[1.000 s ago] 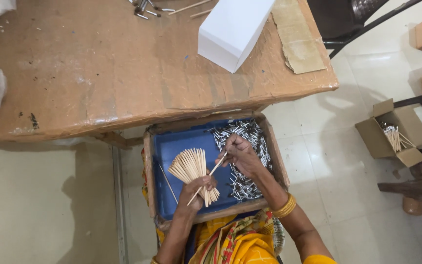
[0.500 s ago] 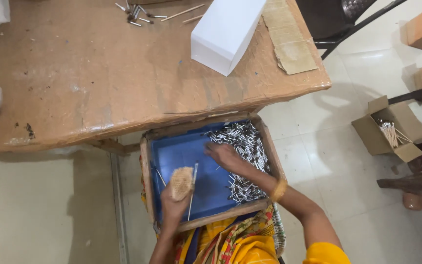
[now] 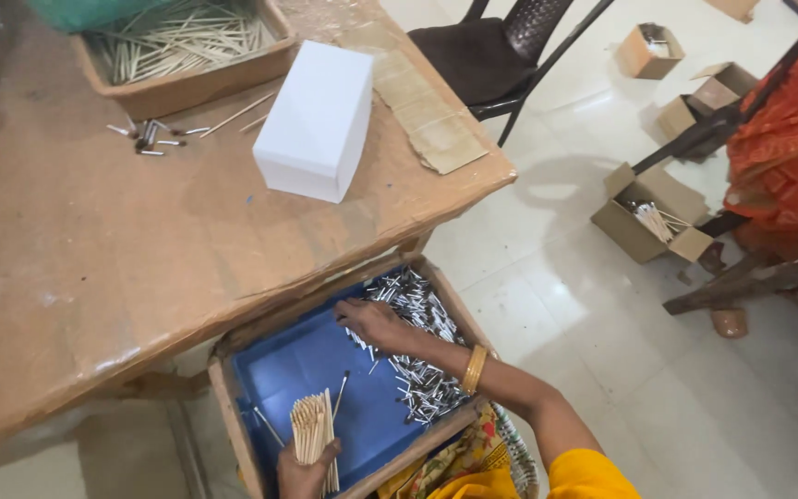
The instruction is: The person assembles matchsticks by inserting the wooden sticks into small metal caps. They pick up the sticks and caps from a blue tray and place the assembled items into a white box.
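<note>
A bundle of thin wooden sticks (image 3: 311,430) is being gripped upright in the left hand (image 3: 305,473), closed around its lower end, at the near left of a blue-lined wooden tray (image 3: 307,360) resting on the lap, just under the near edge of the desk (image 3: 122,249). The right hand (image 3: 373,322) is being laid, fingers spread and loosely open, on a heap of small silver metal pieces (image 3: 422,356) filling the right side of the tray; whether any piece is being pinched cannot be told. A fair bundle is already being held, yet the heap looks large, so much seems left. One tipped stick (image 3: 339,393) is lying loose beside the bundle. Further sticks are being kept in a cardboard box (image 3: 182,55) on the far desk, beside a white box (image 3: 316,120).
</note>
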